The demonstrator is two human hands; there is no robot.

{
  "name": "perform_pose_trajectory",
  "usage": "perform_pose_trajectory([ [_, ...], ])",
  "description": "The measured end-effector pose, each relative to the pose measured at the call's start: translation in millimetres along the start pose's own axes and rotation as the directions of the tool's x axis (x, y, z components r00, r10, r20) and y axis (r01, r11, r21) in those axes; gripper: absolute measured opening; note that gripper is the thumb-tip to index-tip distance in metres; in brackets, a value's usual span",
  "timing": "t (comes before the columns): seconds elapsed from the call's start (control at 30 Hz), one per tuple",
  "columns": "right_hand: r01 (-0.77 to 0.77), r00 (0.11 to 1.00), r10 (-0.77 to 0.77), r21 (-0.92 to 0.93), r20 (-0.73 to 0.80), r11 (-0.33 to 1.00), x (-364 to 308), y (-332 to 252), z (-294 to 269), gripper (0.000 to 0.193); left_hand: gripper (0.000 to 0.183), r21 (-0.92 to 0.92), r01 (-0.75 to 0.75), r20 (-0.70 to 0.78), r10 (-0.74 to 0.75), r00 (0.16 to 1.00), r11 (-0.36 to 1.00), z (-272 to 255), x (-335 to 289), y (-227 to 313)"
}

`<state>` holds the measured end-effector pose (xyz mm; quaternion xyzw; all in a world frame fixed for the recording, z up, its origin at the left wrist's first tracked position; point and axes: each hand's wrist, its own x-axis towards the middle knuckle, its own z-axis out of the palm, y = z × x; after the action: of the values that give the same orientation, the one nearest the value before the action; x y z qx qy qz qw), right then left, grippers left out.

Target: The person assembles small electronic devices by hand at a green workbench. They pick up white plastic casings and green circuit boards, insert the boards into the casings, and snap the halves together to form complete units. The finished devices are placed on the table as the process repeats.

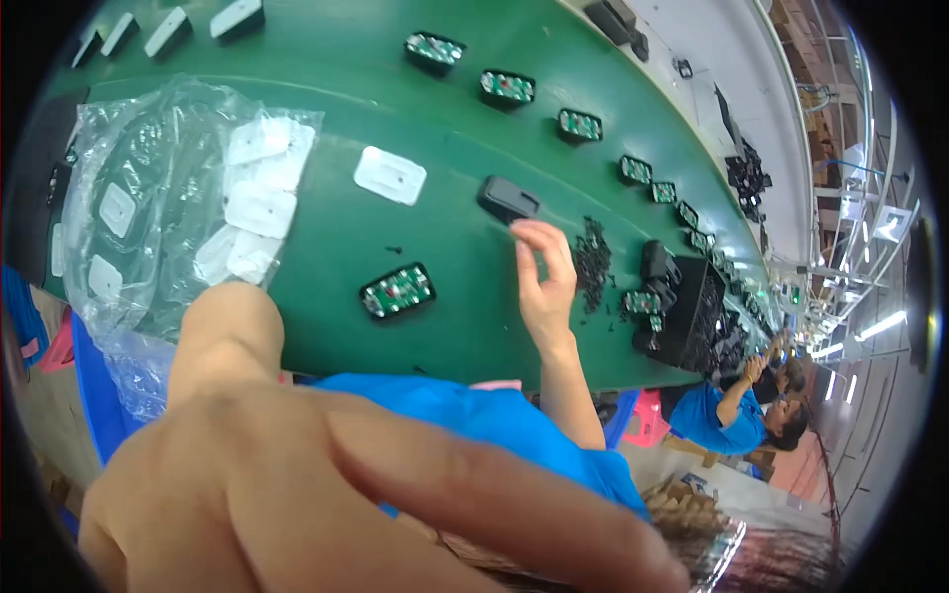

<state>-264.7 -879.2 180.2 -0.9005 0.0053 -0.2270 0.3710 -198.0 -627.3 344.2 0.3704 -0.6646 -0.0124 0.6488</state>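
My left hand [297,484] is raised very close to the camera, large and blurred, with a finger stretched out to the right and nothing seen in it. Over the green table, my right hand [546,267] has its thumb and fingers apart, its fingertips at the near end of a dark plastic case [508,200]; whether they touch is unclear. Left of that hand lies a black housing with a green circuit board [397,292]. A white plastic cover [390,176] rests farther back. A heap of small black screws [593,265] sits to the right.
A clear plastic bag [148,128] with several white covers [259,208] lies at left. Housings with circuit boards [508,87] line the far side. At right stands a black box [682,316] of dark parts. A co-worker in blue [727,420] sits farther right.
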Motion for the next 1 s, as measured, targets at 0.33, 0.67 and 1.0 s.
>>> perform_pose_trajectory([
  [0.33, -0.015, 1.0, 0.015, 0.033, 0.013, 0.999, -5.4, 0.0, 6.9, 0.013, 0.017, -0.001, -0.09, 0.026, 0.09, 0.996, 0.996, 1.5, -10.2, 6.0],
  [0.67, -0.038, 0.999, 0.039, 0.015, -0.031, 0.999, -11.4, -4.6, -2.8, 0.014, 0.021, 0.07, -0.129, 0.003, 0.129, 0.992, 0.989, -11.5, -2.9, 0.9],
  [1.0, 0.064, 0.989, -0.071, -0.064, -0.127, 0.996, 28.1, 12.8, -1.1, 0.018, 0.039, 0.489, 0.567, -0.509, -0.311, 0.802, 0.662, -105.2, -8.2, -119.6],
])
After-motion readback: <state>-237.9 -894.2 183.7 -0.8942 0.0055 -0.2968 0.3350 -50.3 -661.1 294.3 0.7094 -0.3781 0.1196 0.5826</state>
